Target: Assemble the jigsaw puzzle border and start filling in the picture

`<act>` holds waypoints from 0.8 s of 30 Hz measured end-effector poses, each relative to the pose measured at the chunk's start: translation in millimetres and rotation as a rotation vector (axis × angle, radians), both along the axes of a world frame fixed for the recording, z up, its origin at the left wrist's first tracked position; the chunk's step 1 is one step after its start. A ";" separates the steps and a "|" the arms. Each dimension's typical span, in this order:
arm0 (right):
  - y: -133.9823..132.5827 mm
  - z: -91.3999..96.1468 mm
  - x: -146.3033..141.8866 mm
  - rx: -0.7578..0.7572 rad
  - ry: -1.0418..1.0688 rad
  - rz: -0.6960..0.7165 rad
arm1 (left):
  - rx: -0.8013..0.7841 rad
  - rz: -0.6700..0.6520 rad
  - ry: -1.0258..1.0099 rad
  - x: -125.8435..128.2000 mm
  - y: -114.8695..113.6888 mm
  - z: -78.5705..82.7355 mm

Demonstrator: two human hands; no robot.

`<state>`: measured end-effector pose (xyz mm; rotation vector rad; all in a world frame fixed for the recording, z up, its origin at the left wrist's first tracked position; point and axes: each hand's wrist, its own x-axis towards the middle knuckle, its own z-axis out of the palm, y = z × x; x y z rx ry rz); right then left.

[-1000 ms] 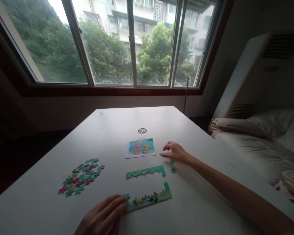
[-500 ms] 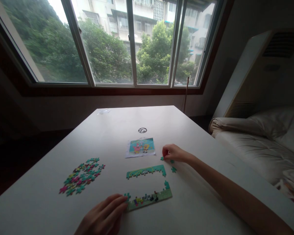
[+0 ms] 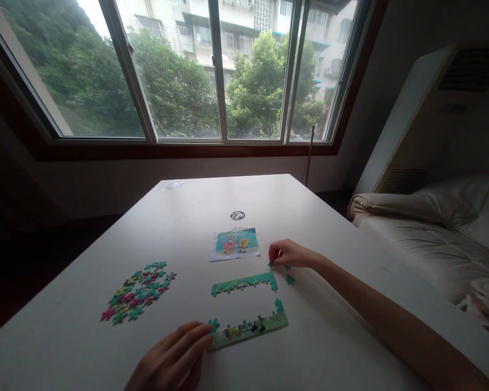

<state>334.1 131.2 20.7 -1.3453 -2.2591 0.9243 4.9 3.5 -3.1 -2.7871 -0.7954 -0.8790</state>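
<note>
A partly joined jigsaw puzzle (image 3: 248,334) lies on the white table, its top strip (image 3: 244,283) apart from the bottom strip at the left and on the right side. My left hand (image 3: 173,350) rests at its lower left corner, fingers stretched out, fingertips touching the edge. Beyond the top right corner, my right hand (image 3: 287,253) pinches a small teal puzzle piece (image 3: 270,264) at the tabletop. Close under that hand lie a couple of loose teal pieces (image 3: 289,279). A picture sheet (image 3: 237,243) with cartoon figures lies behind the puzzle.
A heap of mixed loose pieces (image 3: 136,293) spreads on the left of the table (image 3: 330,336). Farther back are a round dark mark (image 3: 237,215) and a clear plastic scrap (image 3: 172,185). A padded sofa (image 3: 424,233) stands to the right, windows ahead.
My right fingers have closed down over the teal piece, which now shows less. The left hand stays at the puzzle's corner. The whole view has shifted slightly.
</note>
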 end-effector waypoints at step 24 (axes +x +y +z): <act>-10.6 20.3 -17.7 -0.490 0.535 -0.039 | -0.009 -0.004 0.030 -1.6 -0.1 -4.8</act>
